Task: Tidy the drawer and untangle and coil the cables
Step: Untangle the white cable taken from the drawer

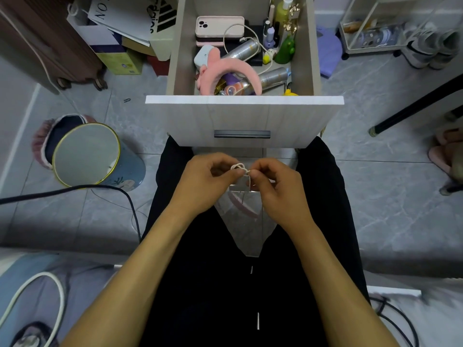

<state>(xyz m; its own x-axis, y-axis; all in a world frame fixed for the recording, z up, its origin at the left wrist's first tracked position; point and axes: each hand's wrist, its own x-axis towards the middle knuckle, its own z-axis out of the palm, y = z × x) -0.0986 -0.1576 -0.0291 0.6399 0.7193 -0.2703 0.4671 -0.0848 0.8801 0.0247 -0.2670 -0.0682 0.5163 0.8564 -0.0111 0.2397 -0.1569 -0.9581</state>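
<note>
Just below the open drawer (244, 116), my left hand (208, 181) and my right hand (275, 189) meet over my lap. Both pinch a small knot of thin white cable (240, 168) between thumb and fingers. A short piece of it hangs down between my hands. Inside the drawer lie a pink phone (220, 26), a second white cable (240, 36) looping over silver cans (271, 77), a pink plush headband (225, 71) and several small bottles (284, 11).
A clear plastic bag (245, 226) lies on my lap between black trousers. A round blue bin (87, 154) stands at the left, with a black cord (75, 189) on the tiled floor. Boxes and bags sit at the back left, a table leg (413, 106) at the right.
</note>
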